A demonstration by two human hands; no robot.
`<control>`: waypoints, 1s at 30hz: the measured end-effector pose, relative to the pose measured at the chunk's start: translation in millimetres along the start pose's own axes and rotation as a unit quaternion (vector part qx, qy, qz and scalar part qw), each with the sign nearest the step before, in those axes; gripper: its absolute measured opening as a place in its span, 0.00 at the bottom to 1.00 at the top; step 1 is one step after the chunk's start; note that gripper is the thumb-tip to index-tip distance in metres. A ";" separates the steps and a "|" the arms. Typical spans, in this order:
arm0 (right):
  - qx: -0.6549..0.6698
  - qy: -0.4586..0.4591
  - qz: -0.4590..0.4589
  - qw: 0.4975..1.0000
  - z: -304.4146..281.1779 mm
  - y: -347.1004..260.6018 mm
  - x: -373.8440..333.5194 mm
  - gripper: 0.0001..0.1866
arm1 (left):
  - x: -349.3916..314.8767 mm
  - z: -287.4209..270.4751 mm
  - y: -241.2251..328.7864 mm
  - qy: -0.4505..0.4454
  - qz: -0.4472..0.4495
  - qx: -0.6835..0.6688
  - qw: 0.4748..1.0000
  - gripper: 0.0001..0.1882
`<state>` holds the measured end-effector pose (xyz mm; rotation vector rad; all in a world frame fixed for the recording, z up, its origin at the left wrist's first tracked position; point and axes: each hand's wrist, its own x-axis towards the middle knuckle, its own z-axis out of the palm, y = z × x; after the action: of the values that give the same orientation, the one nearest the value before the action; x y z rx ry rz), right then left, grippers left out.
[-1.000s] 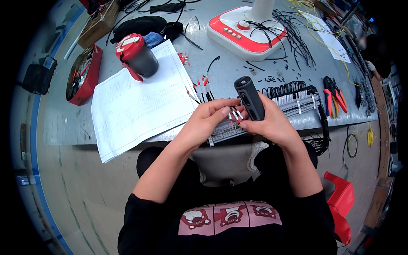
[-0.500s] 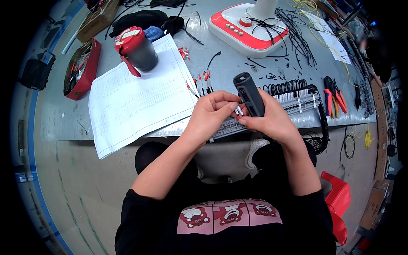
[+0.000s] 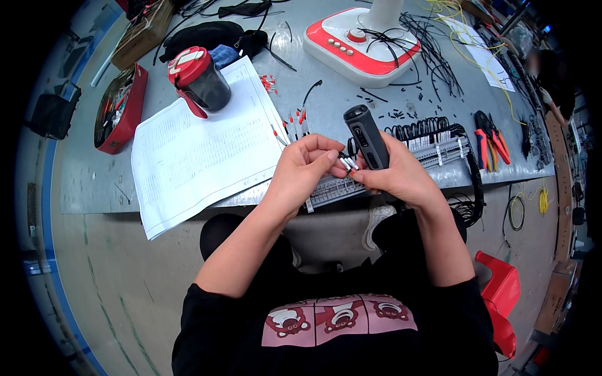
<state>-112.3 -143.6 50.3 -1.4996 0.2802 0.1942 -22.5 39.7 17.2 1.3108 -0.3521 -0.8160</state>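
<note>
My right hand (image 3: 401, 178) grips a black electric screwdriver (image 3: 365, 136), held upright with its top pointing away from me. My left hand (image 3: 302, 170) pinches thin wires with white sleeved ends (image 3: 347, 163) right beside the screwdriver's lower end. Both hands hover over a long grey terminal block strip (image 3: 433, 153) at the table's near edge, with black wires looped along it. Loose red-tipped wire ferrules (image 3: 296, 119) lie on the table just beyond my left hand.
A printed paper sheet (image 3: 194, 156) lies left. Behind it stand a dark cup with red lid (image 3: 202, 81), a red tool tray (image 3: 119, 109) and a red-and-white fan base (image 3: 364, 41). Red-handled pliers (image 3: 492, 141) lie right, and a red stool (image 3: 501, 294) stands below on the floor.
The hands stay together at the terminal strip; the left fingers have shifted slightly along the wire ends. The view has tilted a little.
</note>
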 end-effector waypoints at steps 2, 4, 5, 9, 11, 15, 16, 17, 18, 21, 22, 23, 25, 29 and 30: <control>0.008 -0.002 0.009 1.000 0.0 -2.0 0.0 0.21 | -0.6 -0.2 1.3 0.001 -0.004 0.002 1.000 0.10; 0.015 -0.001 0.023 1.000 -0.1 -5.5 -0.8 0.20 | -1.2 0.7 4.2 0.002 -0.010 0.002 1.000 0.10; 0.017 0.000 0.024 1.000 0.1 -6.3 -0.8 0.20 | -0.9 1.2 5.0 0.004 -0.013 0.003 1.000 0.10; 0.035 -0.005 0.028 0.999 0.8 -8.7 -1.5 0.19 | 1.3 2.2 7.5 0.004 -0.015 0.008 1.000 0.10; 0.035 -0.007 0.030 0.999 0.7 -9.0 -1.4 0.19 | 2.3 2.2 7.6 0.003 -0.012 0.018 1.000 0.10; 0.019 -0.006 0.037 0.999 -0.6 -9.5 -0.5 0.19 | 3.1 3.7 8.5 0.003 -0.007 0.036 0.999 0.10; 0.016 -0.005 0.039 0.999 -1.3 -9.1 -0.4 0.19 | 3.2 4.0 8.5 0.004 -0.007 0.039 0.999 0.10; 0.016 -0.005 0.042 0.999 -1.8 -9.0 -0.4 0.19 | 3.4 4.0 8.2 0.005 -0.006 0.040 0.999 0.10; 0.017 -0.005 0.045 0.999 -2.4 -9.0 -0.5 0.19 | 3.6 3.7 7.5 0.006 -0.005 0.041 0.999 0.10; 0.015 -0.008 0.044 0.999 -3.2 -8.6 0.0 0.19 | 3.9 3.6 5.8 0.008 0.001 0.046 0.999 0.10; 0.014 -0.009 0.043 0.999 -3.5 -8.1 0.1 0.19 | 3.7 3.7 5.0 0.009 0.003 0.047 0.999 0.10; 0.011 -0.008 0.043 0.999 -3.6 -7.7 0.2 0.19 | 3.1 3.5 4.4 0.011 0.004 0.045 0.999 0.09; 0.005 -0.007 0.045 0.999 -3.7 -6.9 0.6 0.18 | 1.0 1.8 3.8 0.014 0.005 0.039 0.999 0.09; 0.007 -0.011 0.041 0.999 -4.1 -4.9 1.5 0.19 | -6.5 -6.5 10.3 0.038 0.039 0.064 0.996 0.08; 0.003 -0.009 0.042 0.999 -4.3 -5.1 0.8 0.19 | -8.9 -10.9 13.7 0.058 0.060 0.089 0.993 0.08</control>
<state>-110.4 -148.3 54.7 -1.4797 0.3308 0.2736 -17.0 54.3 29.3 1.4810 -0.4141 -0.6150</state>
